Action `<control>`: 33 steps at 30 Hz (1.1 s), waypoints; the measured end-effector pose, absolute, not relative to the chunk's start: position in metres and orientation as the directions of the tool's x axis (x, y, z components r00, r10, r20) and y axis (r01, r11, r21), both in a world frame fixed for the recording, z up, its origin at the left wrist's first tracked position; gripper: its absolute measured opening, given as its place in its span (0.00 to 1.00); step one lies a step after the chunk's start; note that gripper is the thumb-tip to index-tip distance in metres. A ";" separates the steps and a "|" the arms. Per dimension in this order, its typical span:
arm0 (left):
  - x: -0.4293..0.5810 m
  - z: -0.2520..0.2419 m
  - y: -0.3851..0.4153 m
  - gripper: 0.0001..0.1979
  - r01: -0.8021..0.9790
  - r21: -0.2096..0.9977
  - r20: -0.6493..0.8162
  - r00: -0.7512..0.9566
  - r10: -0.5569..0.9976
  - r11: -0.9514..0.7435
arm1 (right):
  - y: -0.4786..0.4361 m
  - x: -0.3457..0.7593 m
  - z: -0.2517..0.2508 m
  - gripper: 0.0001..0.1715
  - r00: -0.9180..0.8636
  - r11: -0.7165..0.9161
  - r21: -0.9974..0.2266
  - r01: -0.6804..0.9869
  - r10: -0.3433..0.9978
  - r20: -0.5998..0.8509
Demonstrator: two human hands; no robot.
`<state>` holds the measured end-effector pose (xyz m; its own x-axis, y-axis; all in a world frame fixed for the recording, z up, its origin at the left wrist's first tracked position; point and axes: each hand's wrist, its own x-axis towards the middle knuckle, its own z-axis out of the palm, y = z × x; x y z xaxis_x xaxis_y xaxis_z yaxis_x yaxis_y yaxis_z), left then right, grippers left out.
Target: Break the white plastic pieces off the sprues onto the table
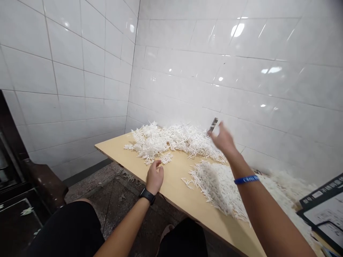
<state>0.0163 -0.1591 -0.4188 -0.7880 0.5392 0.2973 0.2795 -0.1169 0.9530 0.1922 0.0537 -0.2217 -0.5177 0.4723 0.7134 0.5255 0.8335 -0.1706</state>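
My right hand (223, 139), slightly blurred, is raised over the back of the table. It grips a small greyish rectangular block (213, 125) with dark and light bands; its exact kind is unclear. Below and left of it spreads a heap of thin white strip-like pieces (184, 139). My left hand (155, 176) is at the table's front edge with loosely curved fingers and a gap at the thumb. Nothing shows in it. Just beyond its fingertips lies a small cluster of white pieces (166, 157).
The pale wooden table (177, 178) stands against white tiled walls (171, 85). A second pile of white pieces (219, 185) covers its right part. A dark box with a printed label (325, 210) is at the far right. Dark wooden furniture (45, 182) stands to the left.
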 end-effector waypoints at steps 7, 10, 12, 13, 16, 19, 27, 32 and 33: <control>0.016 -0.416 -0.161 0.11 0.237 0.964 0.261 -0.771 0.581 -0.118 | -0.031 0.158 -0.357 0.35 -0.715 0.749 -0.131 0.650 0.661 0.230; 0.016 -0.416 -0.161 0.11 0.243 0.963 0.266 -0.783 0.562 -0.116 | -0.068 0.150 -0.388 0.33 -0.945 0.939 -0.210 0.273 0.302 0.123; 0.017 -0.416 -0.161 0.11 0.253 0.961 0.272 -0.776 0.570 -0.113 | -0.068 0.154 -0.397 0.33 -0.961 0.932 -0.260 0.254 0.274 0.044; 0.017 -0.416 -0.161 0.11 0.258 0.959 0.274 -0.766 0.582 -0.113 | -0.061 0.159 -0.399 0.33 -0.942 0.909 -0.265 0.321 0.337 0.015; 0.018 -0.416 -0.160 0.12 0.265 0.957 0.279 -0.734 0.619 -0.118 | -0.027 0.173 -0.399 0.36 -0.813 0.795 -0.196 0.574 0.581 -0.025; 0.019 -0.417 -0.160 0.12 0.254 0.959 0.276 -0.721 0.636 -0.129 | -0.010 0.172 -0.395 0.36 -0.762 0.760 -0.146 0.634 0.646 0.053; 0.013 -0.424 -0.157 0.12 0.223 0.965 0.259 -0.730 0.633 -0.138 | -0.037 0.080 -0.372 0.31 -0.851 0.886 -0.223 0.406 0.455 0.262; 0.013 -0.420 -0.158 0.13 0.199 0.976 0.213 -0.768 0.604 -0.091 | -0.023 0.048 -0.367 0.10 -0.803 0.810 -0.364 0.460 0.554 0.219; 0.013 -0.419 -0.158 0.13 0.189 0.977 0.209 -0.773 0.599 -0.097 | -0.021 0.048 -0.366 0.10 -0.791 0.795 -0.407 0.449 0.566 0.232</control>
<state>0.0129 -0.1578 -0.4192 -0.7728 0.5992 0.2090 0.1893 -0.0968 0.9771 0.0478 -0.0214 -0.3665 -0.7913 0.5657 0.2320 0.4491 0.7952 -0.4073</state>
